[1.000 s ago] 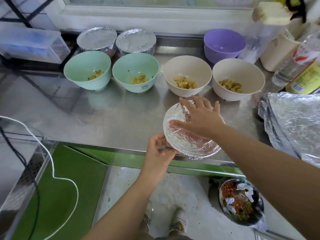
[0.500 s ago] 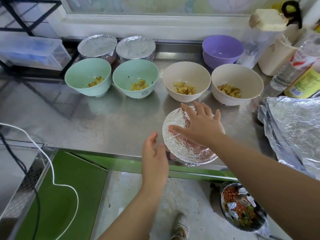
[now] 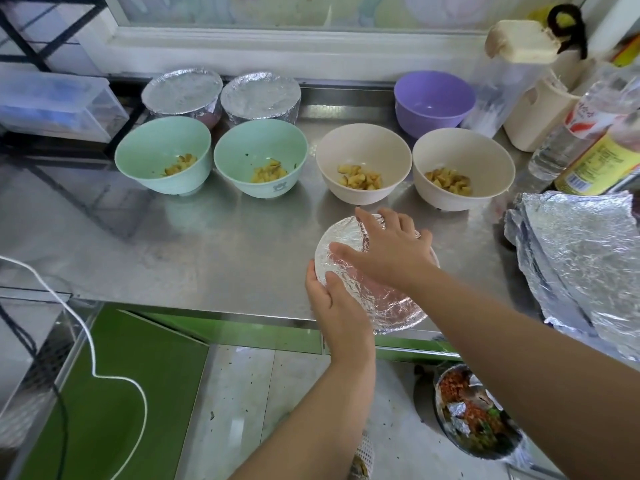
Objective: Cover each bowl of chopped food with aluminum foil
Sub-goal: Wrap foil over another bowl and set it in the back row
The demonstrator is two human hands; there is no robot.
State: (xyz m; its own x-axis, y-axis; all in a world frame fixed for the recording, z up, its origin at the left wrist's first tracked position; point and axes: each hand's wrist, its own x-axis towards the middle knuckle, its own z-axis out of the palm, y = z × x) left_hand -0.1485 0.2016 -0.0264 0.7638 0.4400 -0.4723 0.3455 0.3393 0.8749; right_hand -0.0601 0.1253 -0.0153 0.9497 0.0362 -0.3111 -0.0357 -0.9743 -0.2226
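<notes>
At the near edge of the table (image 3: 225,247): foil-covered bowl (image 3: 381,306), one item.
Spread flat on its foil top lay the right hand (image 3: 391,251); the left hand (image 3: 337,306) cupped its left rim, thumb over foil.

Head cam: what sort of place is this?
Likely a home or small-stall kitchen prep area: stainless steel counter, bowls of chopped food in a row, bottles and foil sheets at right.

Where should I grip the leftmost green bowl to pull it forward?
Probably the near-left rim of the leftmost green bowl, from the front left: it stands upright and open, a second green bowl flanks its right, a foil-covered bowl sits behind.
</notes>
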